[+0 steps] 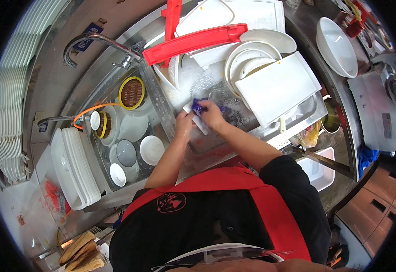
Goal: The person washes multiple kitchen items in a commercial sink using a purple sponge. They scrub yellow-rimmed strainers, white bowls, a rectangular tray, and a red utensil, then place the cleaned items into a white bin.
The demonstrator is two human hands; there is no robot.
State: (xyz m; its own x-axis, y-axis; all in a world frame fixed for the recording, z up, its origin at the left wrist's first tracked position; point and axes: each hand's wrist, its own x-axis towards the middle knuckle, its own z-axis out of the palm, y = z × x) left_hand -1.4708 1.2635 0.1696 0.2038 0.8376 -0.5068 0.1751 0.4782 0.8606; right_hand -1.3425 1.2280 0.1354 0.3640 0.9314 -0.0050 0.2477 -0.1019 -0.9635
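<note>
Apron (225,177) nearest; inside the sink's (216,156) near edge, my left hand (184,124) holds a dish (201,126), right hand (213,116) a cloth (199,106): I'd press evenly.

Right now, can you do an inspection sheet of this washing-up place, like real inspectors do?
Surface: steel double sink, foamy water in the right basin.
Things in use: narrow white item, exact kind unclear; purple cloth, blurred.
Clutter: red plastic bar, white rectangular tray over round plates; white bowl in the left basin.
Hands: left hand grips the white item; right hand holds the cloth against it.
Cables: orange tube or cord, type unclear.
Surroundings: curved faucet; stacked white trays at left.
</note>
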